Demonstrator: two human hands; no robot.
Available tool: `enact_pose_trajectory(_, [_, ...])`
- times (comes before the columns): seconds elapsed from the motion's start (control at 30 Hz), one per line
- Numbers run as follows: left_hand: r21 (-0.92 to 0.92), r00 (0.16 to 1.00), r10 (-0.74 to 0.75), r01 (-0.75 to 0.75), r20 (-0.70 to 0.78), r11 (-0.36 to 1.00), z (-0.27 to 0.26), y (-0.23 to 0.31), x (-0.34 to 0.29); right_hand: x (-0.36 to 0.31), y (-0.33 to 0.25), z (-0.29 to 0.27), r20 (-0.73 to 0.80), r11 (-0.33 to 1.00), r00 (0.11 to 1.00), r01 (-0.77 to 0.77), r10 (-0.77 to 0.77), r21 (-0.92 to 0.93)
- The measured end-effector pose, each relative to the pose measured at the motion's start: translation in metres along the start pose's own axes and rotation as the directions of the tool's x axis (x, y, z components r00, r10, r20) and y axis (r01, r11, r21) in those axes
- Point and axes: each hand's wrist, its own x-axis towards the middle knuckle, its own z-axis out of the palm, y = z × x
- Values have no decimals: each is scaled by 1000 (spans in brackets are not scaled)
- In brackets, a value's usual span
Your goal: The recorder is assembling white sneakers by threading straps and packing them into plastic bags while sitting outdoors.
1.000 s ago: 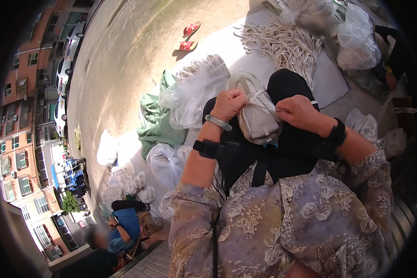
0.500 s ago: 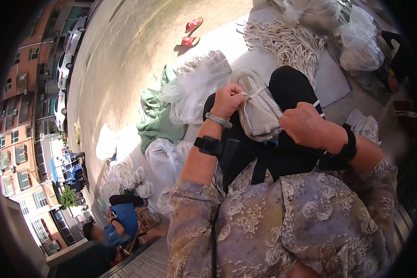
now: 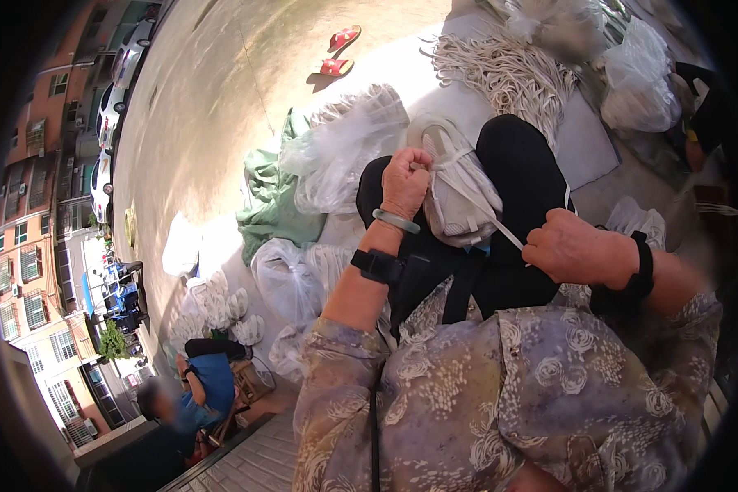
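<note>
A pale grey-white shoe (image 3: 461,207) rests between my thighs, its toe end or heel hard to tell apart from here. From it a flat white shoelace (image 3: 510,234) runs taut toward the lower right, and my right hand (image 3: 572,248) is closed on its end. Against the shoe's left side sits my left hand (image 3: 407,182), fingers curled in a pinch near the lacing. What those fingertips hold, if anything, is too small to make out. Dark straps circle both wrists.
Ahead lies a large heap of loose white laces (image 3: 508,78) on a grey sheet. Clear plastic bags (image 3: 344,156) and green cloth (image 3: 262,201) stand to the left, with several white shoes (image 3: 213,307) nearby. Red slippers (image 3: 334,67) lie farther off. Another person (image 3: 205,394) sits at lower left.
My right hand has moved right and down, away from the shoe, drawing out a length of lace. My left hand has shifted slightly left, off the lacing.
</note>
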Motion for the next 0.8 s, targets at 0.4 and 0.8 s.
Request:
enact_pose_trajectory(0.4, [545,954,296,-225,-45,808,9,22,-22,23,-2,-2,232,989,972,10,-44,149])
enact_pose_trajectory(0.8, [619,939,335,-219,-75,754,10,28,-21,60,52,8,-280,860,877,-240,391,450])
